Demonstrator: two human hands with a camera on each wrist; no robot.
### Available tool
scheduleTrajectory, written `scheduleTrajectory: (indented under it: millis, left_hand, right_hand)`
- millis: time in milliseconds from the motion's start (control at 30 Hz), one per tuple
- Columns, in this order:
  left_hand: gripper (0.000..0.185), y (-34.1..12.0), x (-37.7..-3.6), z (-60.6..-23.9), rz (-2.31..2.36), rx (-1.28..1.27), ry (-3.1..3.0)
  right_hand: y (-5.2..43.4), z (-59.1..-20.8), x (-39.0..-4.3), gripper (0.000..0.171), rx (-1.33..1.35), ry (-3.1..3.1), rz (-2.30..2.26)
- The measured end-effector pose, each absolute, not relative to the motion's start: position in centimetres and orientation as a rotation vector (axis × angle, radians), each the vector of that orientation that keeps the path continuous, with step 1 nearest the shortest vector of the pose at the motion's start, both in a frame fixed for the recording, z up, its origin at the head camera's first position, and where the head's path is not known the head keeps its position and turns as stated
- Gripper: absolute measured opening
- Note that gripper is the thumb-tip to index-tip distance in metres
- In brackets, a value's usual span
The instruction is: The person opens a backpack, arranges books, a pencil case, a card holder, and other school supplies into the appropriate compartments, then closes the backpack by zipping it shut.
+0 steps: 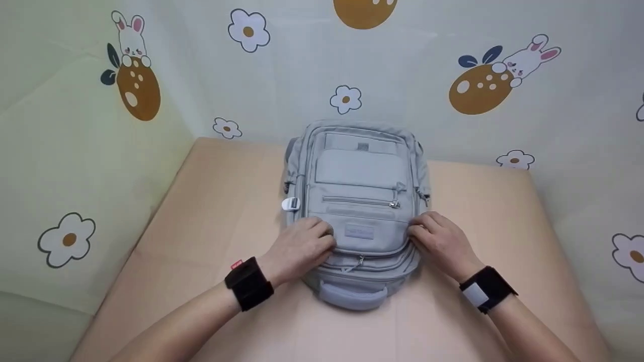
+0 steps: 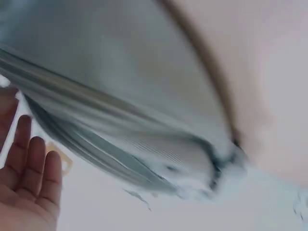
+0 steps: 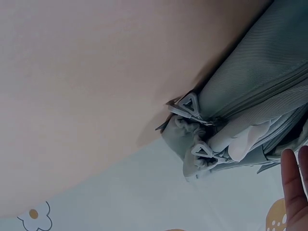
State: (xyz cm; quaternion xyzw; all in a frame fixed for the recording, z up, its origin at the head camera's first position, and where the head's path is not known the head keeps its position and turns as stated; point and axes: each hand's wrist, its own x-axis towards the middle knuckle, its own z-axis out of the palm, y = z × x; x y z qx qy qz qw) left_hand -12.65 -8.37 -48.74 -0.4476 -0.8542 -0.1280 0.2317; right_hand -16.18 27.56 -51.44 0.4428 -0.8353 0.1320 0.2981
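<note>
A grey backpack (image 1: 359,168) lies front side up, its carry handle (image 1: 353,295) towards me. My left hand (image 1: 302,246) pinches the left edge of its front panel near the bottom. In the left wrist view several fingers (image 2: 34,166) stretch out beside the blurred bag (image 2: 120,62). My right hand (image 1: 443,241) pinches the panel's right edge, level with the stitched label (image 1: 359,231). In the right wrist view, fingers (image 3: 292,183) show at the edge, next to the bag's side (image 3: 260,72). Both thumb tips are hidden in the wrist views.
The backpack lies on a peach-coloured table (image 1: 226,201). Behind and to the left hangs a pale cloth (image 1: 302,65) printed with rabbits and flowers. A white tag (image 1: 291,203) sticks out from the bag's left side. Zip pulls (image 1: 395,204) lie on the front.
</note>
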Motion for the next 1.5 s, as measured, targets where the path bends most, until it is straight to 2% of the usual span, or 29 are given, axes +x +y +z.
scheduleTrajectory:
  millis: [167, 433, 767, 1133, 1500]
  left_hand:
    - [0.005, -9.8, -13.7, -49.4, -0.258, -1.268, -2.305]
    - [0.009, -9.9, -13.9, -49.5, -0.273, -1.248, -2.355]
    - [0.010, -10.3, -13.5, -48.9, -0.446, -1.207, -2.391]
    - [0.007, -10.1, -13.1, -48.7, -0.477, -1.231, -2.376]
    - [0.005, -10.2, -13.0, -48.8, -0.494, -1.207, -2.412]
  right_hand:
    - [27.7, -51.4, -16.0, 0.008, 1.163, -2.234, 0.364]
    - [26.8, -50.5, -14.5, 0.012, 1.094, -2.289, 0.385]
    - [20.3, -49.2, -9.3, 0.010, 0.983, -2.514, 0.586]
    - [16.9, -50.0, -9.9, 0.035, 0.781, -2.680, 0.468]
    - [16.9, -49.9, -9.8, 0.023, 0.716, -2.725, 0.480]
